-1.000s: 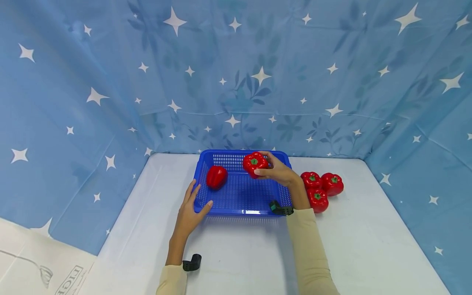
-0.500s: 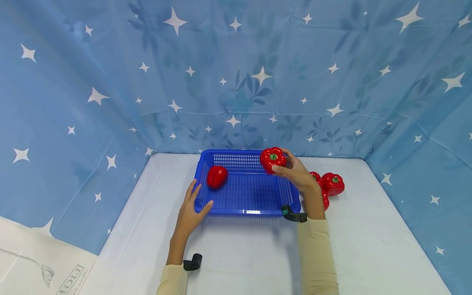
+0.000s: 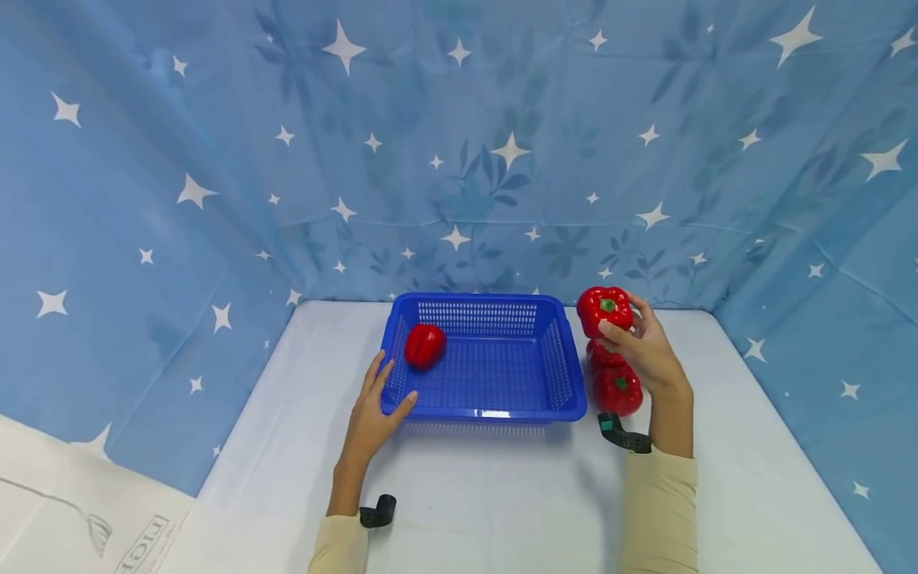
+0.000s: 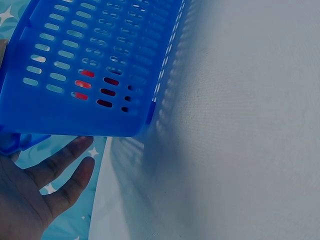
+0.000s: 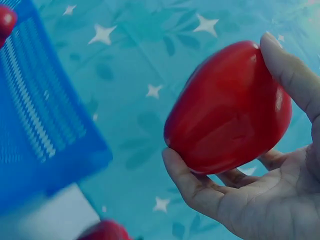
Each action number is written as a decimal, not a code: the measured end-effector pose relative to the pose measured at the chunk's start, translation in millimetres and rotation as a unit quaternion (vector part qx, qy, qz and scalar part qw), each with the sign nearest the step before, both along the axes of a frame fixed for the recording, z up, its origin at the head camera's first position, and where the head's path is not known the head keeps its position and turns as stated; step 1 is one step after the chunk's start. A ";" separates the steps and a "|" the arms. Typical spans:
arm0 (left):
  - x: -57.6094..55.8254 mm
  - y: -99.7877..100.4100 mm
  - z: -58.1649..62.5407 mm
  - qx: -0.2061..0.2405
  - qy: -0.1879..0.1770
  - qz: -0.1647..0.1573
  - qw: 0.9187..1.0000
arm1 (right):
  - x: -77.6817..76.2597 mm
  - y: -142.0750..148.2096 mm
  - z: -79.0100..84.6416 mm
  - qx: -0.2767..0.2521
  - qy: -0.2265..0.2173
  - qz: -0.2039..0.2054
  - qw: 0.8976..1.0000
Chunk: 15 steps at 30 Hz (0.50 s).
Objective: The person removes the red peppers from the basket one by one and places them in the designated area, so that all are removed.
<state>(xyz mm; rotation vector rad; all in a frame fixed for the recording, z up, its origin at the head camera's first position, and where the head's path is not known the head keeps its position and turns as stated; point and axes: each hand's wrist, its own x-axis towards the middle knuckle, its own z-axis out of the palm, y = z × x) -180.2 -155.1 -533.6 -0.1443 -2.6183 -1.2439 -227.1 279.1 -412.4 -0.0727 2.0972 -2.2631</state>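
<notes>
My right hand point(image 3: 649, 355) grips a red bell pepper point(image 3: 601, 312) with a green stem, raised beyond the right side of the blue plastic basket point(image 3: 495, 414). In the right wrist view, thumb and fingers span this pepper point(image 5: 230, 110). Another red bell pepper point(image 3: 425, 347) lies inside the basket at the left. My left hand point(image 3: 373, 422) spreads its straight fingers along the basket's left front corner. Through the slotted wall point(image 4: 100, 117) in the left wrist view, red shows from the pepper within. Below the right hand, red bell peppers point(image 3: 618, 391) sit on the table, partly hidden by the hand.
A white table point(image 3: 473, 494) carries the basket and the peppers. Blue curtains with white stars point(image 3: 459, 159) enclose its back and sides. Black camera mounts are strapped to both wrists. Pale printed cloth point(image 3: 79, 510) lies at the lower left.
My right hand has carried its bell pepper rightward, from over the basket to above the peppers on the table. The left hand stays at the basket's corner.
</notes>
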 end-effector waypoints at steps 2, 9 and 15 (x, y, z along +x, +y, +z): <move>0.6 0.1 -0.6 0.004 0.001 0.001 1.000 | 4.9 8.0 -4.9 0.014 -0.005 -0.013 1.000; 0.0 0.1 -1.1 -0.001 0.010 0.003 1.000 | 18.2 32.7 -22.5 0.002 -0.007 -0.068 0.998; -0.5 0.6 -0.6 0.001 0.009 0.001 1.000 | 29.4 51.3 -30.2 -0.035 -0.006 -0.136 0.990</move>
